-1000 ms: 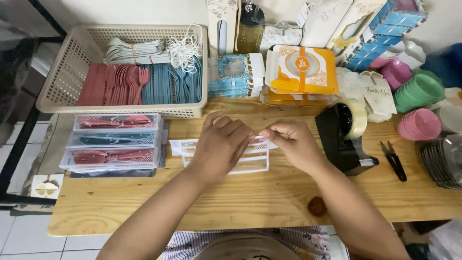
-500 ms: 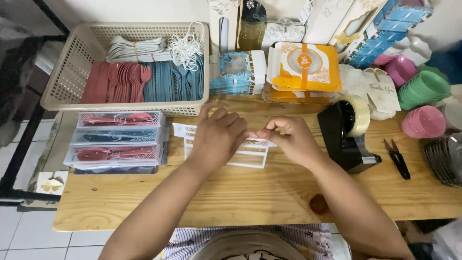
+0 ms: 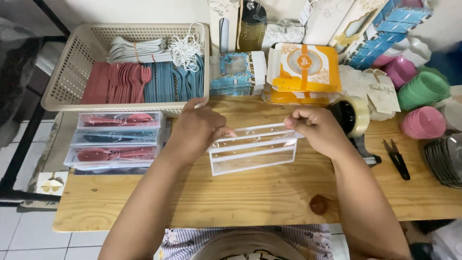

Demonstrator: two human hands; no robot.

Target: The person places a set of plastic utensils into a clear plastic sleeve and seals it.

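Observation:
A clear plastic box (image 3: pixel 253 154) with white edges stands open-shaped above the wooden table (image 3: pixel 260 197). My left hand (image 3: pixel 197 131) grips its left end, and my right hand (image 3: pixel 315 129) pinches its upper right corner. The box looks empty. Three filled clear boxes (image 3: pixel 118 139) holding red and blue cutlery lie stacked in a row at the left.
A beige basket (image 3: pixel 72 72) at the back left holds red, blue and white plastic cutlery and white strings. A tape dispenser (image 3: pixel 353 120), black snips (image 3: pixel 397 158), orange and blue cartons (image 3: pixel 303 72), and stacked pink and green cups (image 3: pixel 423 103) fill the right side.
The flat plastic piece under my hands has been lifted and spread into a box shape. My hands have moved apart to its two ends.

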